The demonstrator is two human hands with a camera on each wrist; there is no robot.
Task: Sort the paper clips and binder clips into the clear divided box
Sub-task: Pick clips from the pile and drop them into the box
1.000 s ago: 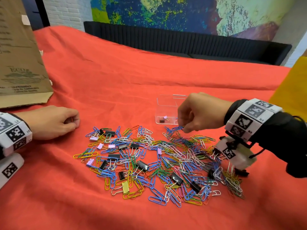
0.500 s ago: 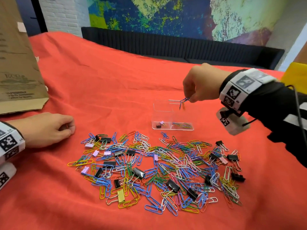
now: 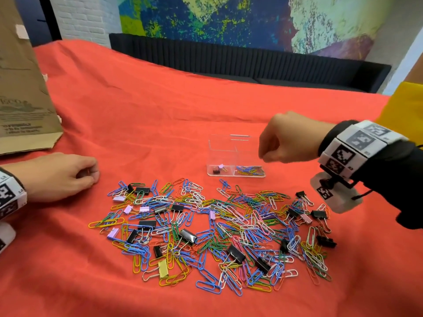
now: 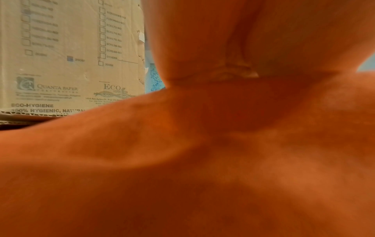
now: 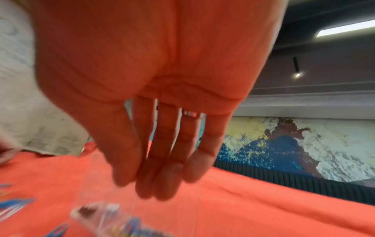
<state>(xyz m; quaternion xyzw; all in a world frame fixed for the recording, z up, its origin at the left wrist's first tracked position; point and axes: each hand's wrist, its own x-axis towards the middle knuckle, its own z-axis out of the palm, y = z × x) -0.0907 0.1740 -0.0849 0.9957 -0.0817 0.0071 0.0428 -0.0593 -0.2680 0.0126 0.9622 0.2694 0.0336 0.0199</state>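
The clear divided box [image 3: 220, 154] stands on the red cloth beyond a wide pile of coloured paper clips and binder clips [image 3: 217, 225]. Its left compartment holds a black and a lilac binder clip [image 3: 218, 169]; the right one holds several paper clips [image 3: 249, 170]. My right hand [image 3: 265, 155] hovers just above the right compartment's far right side. In the right wrist view its fingers [image 5: 158, 181] hang straight and close together with nothing between them, over the blurred box [image 5: 97, 211]. My left hand [image 3: 90, 175] rests on the cloth left of the pile, loosely curled and holding nothing.
A brown cardboard sheet [image 3: 23, 99] stands at the far left, also filling the left wrist view's cardboard [image 4: 71, 56] side. A dark sofa [image 3: 251, 62] runs behind the table. A yellow object [image 3: 402, 106] sits at the right edge. Bare red cloth [image 3: 137, 110] lies beyond the box.
The right hand lifted a few paper clips from the pile, carried them over the box's right compartment and let them go; its fingers now hold nothing. The left hand stayed put.
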